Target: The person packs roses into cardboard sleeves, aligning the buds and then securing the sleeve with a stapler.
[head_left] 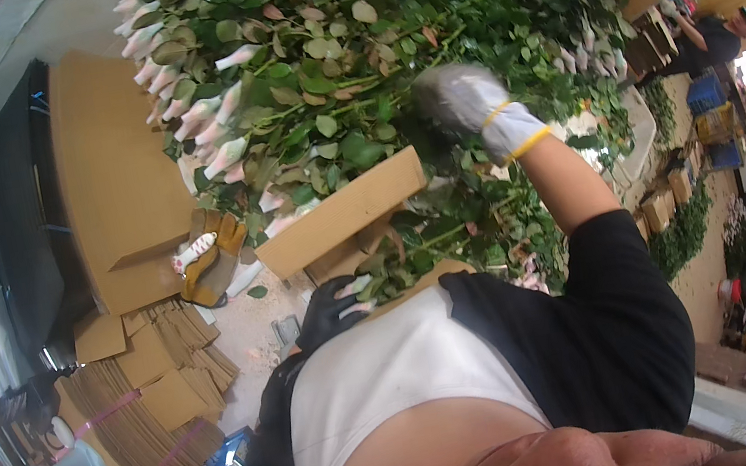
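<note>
Head-worn, left of a side-by-side fisheye pair. Looks steeply down from close above the white top [386, 365], over left hand [325, 313] and right hand [470, 106] to heaped leafy stems [318, 93], bending edges rimward.

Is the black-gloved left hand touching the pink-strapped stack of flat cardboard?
Apart: the head view shows a strip of pale surface between the left hand and the cardboard stack.
</note>
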Action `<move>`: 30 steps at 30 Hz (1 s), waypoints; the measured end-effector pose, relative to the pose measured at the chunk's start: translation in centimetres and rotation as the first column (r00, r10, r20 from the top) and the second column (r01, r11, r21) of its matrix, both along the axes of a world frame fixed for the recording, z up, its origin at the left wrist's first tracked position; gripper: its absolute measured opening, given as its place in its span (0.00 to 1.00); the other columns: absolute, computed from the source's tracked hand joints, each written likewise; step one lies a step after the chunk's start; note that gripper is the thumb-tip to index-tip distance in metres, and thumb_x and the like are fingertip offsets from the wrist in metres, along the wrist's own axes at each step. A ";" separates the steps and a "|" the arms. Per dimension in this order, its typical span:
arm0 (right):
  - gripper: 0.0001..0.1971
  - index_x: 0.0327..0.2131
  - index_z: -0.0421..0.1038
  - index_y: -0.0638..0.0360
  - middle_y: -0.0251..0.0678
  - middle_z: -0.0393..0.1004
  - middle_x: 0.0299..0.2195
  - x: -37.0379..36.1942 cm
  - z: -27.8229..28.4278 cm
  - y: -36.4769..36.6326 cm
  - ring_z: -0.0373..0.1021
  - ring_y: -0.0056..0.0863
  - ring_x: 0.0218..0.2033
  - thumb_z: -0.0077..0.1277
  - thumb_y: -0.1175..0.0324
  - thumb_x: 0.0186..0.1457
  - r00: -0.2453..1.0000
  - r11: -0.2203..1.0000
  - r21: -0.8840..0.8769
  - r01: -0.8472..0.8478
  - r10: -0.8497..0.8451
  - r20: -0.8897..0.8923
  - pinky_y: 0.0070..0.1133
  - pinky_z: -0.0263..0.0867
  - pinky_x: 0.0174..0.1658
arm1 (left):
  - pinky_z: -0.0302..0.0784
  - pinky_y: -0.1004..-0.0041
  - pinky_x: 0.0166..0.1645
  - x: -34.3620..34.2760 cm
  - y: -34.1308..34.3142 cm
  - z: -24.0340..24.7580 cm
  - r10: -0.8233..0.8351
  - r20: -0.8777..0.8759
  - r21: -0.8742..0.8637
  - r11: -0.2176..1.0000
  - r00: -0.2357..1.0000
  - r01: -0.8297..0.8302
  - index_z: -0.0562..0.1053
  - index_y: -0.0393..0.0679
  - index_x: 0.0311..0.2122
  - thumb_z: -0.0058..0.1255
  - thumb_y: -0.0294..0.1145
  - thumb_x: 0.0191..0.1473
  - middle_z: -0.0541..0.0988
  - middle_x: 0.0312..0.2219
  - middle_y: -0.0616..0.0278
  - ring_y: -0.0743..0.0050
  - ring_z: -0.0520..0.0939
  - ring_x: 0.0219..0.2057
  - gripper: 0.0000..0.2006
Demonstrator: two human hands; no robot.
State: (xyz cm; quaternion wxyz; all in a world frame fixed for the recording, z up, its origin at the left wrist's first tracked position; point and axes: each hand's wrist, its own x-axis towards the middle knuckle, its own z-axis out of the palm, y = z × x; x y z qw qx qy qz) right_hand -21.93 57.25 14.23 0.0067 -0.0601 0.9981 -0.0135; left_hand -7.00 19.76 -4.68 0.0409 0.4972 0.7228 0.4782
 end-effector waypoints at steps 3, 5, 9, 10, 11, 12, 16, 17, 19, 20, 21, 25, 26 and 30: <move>0.09 0.37 0.77 0.51 0.41 0.79 0.31 -2.4 7.6 -0.8 0.76 0.38 0.29 0.46 0.68 0.60 0.885 0.971 0.093 -0.221 0.240 -0.399 0.31 0.74 0.33 | 0.70 0.60 0.55 2.3 -1.2 -0.1 0.207 0.197 -0.220 0.962 0.958 -0.163 0.72 0.43 0.55 0.64 0.37 0.47 0.73 0.52 0.50 0.50 0.73 0.52 0.29; 0.10 0.39 0.77 0.50 0.43 0.79 0.33 -5.7 11.7 -1.4 0.76 0.41 0.31 0.45 0.66 0.61 0.929 0.971 0.219 -0.094 0.165 -0.330 0.34 0.73 0.35 | 0.68 0.59 0.56 1.5 -1.2 -0.1 0.175 0.166 -0.266 0.956 0.971 -0.127 0.70 0.43 0.58 0.65 0.39 0.46 0.72 0.52 0.50 0.50 0.72 0.53 0.32; 0.18 0.50 0.71 0.52 0.44 0.76 0.45 -11.3 11.5 -0.1 0.76 0.45 0.37 0.47 0.75 0.55 0.847 0.982 0.190 -0.007 0.106 -0.521 0.32 0.75 0.39 | 0.63 0.54 0.59 0.6 -0.4 -0.5 0.223 -0.152 -0.361 0.894 0.963 -0.264 0.68 0.43 0.59 0.66 0.46 0.44 0.71 0.53 0.51 0.47 0.69 0.55 0.37; 0.21 0.52 0.70 0.52 0.43 0.75 0.48 -11.0 11.1 -0.7 0.76 0.43 0.38 0.48 0.78 0.53 0.821 0.990 0.144 0.003 0.079 -0.565 0.31 0.76 0.38 | 0.63 0.53 0.58 0.6 -0.4 -0.2 0.238 -0.181 -0.353 0.890 0.954 -0.289 0.69 0.45 0.57 0.67 0.48 0.42 0.69 0.54 0.51 0.46 0.68 0.55 0.37; 0.22 0.54 0.69 0.49 0.43 0.75 0.48 -9.3 10.5 -2.8 0.77 0.40 0.40 0.48 0.77 0.55 0.820 0.980 -0.067 -0.188 0.119 -0.559 0.29 0.76 0.38 | 0.63 0.55 0.59 1.1 -0.7 -0.8 0.280 -0.097 -0.338 0.893 0.955 -0.297 0.72 0.47 0.55 0.67 0.48 0.41 0.72 0.51 0.51 0.46 0.69 0.54 0.35; 0.23 0.56 0.68 0.48 0.42 0.75 0.50 -6.6 10.1 -4.5 0.77 0.36 0.42 0.48 0.75 0.56 0.984 0.954 -0.273 -0.120 0.078 -0.158 0.28 0.76 0.42 | 0.63 0.55 0.58 1.7 -1.2 -1.4 0.293 -0.002 -0.334 0.901 0.956 -0.277 0.72 0.48 0.54 0.68 0.48 0.41 0.73 0.49 0.52 0.47 0.70 0.52 0.34; 0.31 0.61 0.63 0.44 0.39 0.69 0.56 -1.1 -1.7 -1.6 0.73 0.44 0.49 0.51 0.76 0.52 0.951 0.986 -0.001 -0.165 0.159 0.264 0.35 0.71 0.51 | 0.63 0.56 0.56 1.1 0.3 -0.8 0.253 0.008 -0.263 0.934 0.967 -0.242 0.74 0.46 0.52 0.68 0.47 0.41 0.76 0.42 0.53 0.50 0.72 0.49 0.32; 0.25 0.56 0.69 0.47 0.41 0.73 0.51 -1.4 -1.4 -2.0 0.74 0.44 0.47 0.51 0.75 0.52 0.961 0.982 -0.058 -0.178 0.187 0.205 0.36 0.71 0.50 | 0.63 0.56 0.56 1.3 -0.1 -0.8 0.257 0.014 -0.279 0.929 0.966 -0.243 0.74 0.45 0.52 0.68 0.47 0.41 0.76 0.42 0.53 0.50 0.72 0.49 0.32; 0.20 0.51 0.73 0.49 0.42 0.76 0.47 -2.1 0.3 -1.2 0.75 0.43 0.46 0.51 0.75 0.53 0.935 0.995 0.089 -0.047 0.012 0.355 0.35 0.72 0.49 | 0.63 0.56 0.56 1.4 -0.5 -0.9 0.263 0.025 -0.307 0.920 0.964 -0.243 0.73 0.44 0.52 0.68 0.46 0.41 0.76 0.43 0.53 0.50 0.72 0.48 0.32; 0.20 0.51 0.74 0.48 0.42 0.77 0.47 -2.0 2.7 -1.1 0.75 0.43 0.46 0.50 0.75 0.54 0.955 0.987 0.135 -0.090 0.047 0.292 0.34 0.72 0.49 | 0.64 0.57 0.55 1.8 -0.5 -1.1 0.277 0.049 -0.251 0.933 0.960 -0.257 0.72 0.43 0.54 0.68 0.44 0.42 0.75 0.44 0.51 0.48 0.72 0.47 0.34; 0.20 0.51 0.74 0.48 0.42 0.77 0.47 -1.0 5.1 -0.1 0.75 0.42 0.46 0.50 0.75 0.54 0.969 0.977 0.181 -0.112 0.067 0.239 0.34 0.72 0.49 | 0.64 0.57 0.55 2.2 -0.5 -1.3 0.295 0.095 -0.245 0.933 0.951 -0.264 0.72 0.43 0.55 0.68 0.43 0.42 0.75 0.45 0.51 0.48 0.72 0.47 0.34; 0.17 0.49 0.75 0.47 0.40 0.78 0.45 4.2 13.9 5.4 0.76 0.40 0.43 0.54 0.71 0.54 0.976 0.997 0.000 -0.072 0.071 -0.206 0.30 0.73 0.47 | 0.66 0.59 0.54 1.4 0.4 0.0 0.277 0.091 -0.301 0.923 0.957 -0.239 0.71 0.41 0.56 0.71 0.37 0.39 0.75 0.46 0.51 0.47 0.72 0.48 0.36; 0.17 0.49 0.76 0.48 0.41 0.78 0.44 5.1 15.8 5.9 0.76 0.39 0.42 0.55 0.70 0.54 0.936 0.992 -0.005 -0.128 0.119 -0.330 0.30 0.73 0.46 | 0.66 0.59 0.54 1.6 -0.1 -0.3 0.262 0.025 -0.227 0.941 0.965 -0.249 0.72 0.41 0.54 0.71 0.37 0.39 0.75 0.45 0.51 0.48 0.72 0.48 0.35; 0.14 0.46 0.77 0.50 0.42 0.80 0.35 10.6 21.4 2.9 0.77 0.34 0.35 0.55 0.68 0.55 0.883 0.973 -0.167 -0.156 0.062 -0.466 0.27 0.73 0.38 | 0.67 0.58 0.54 1.7 -1.4 -3.7 0.260 -0.075 -0.151 0.951 0.963 -0.269 0.74 0.41 0.51 0.71 0.38 0.39 0.74 0.48 0.51 0.49 0.73 0.50 0.31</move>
